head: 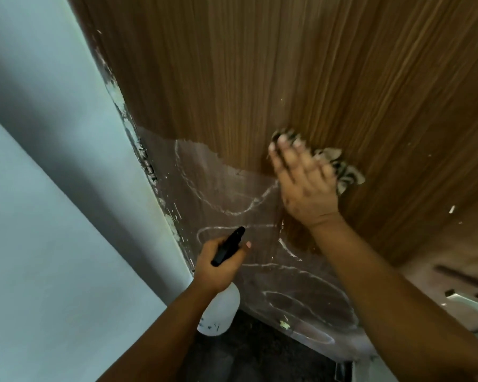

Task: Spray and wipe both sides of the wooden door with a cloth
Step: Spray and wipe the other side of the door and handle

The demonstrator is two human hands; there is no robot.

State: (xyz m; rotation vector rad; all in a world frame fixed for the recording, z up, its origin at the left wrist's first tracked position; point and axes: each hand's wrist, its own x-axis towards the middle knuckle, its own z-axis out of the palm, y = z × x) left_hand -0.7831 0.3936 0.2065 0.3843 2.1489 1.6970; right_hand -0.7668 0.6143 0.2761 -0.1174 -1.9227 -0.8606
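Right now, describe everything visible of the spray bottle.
The spray bottle has a translucent white plastic body with small dark marks near its base and a black trigger head. It hangs nearly upright, nozzle aimed toward the wooden door without touching it, low beside the door's left edge. The left hand grips its neck and head; nothing else touches it. Its fill level cannot be told.

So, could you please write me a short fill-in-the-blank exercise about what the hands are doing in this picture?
1. The right hand presses a ____ flat against the wooden door.
2. The left hand grips a spray ____.
3. The spray head is ____ in colour.
4. The wall lies to the ____ of the door.

Missing words: cloth; bottle; black; left
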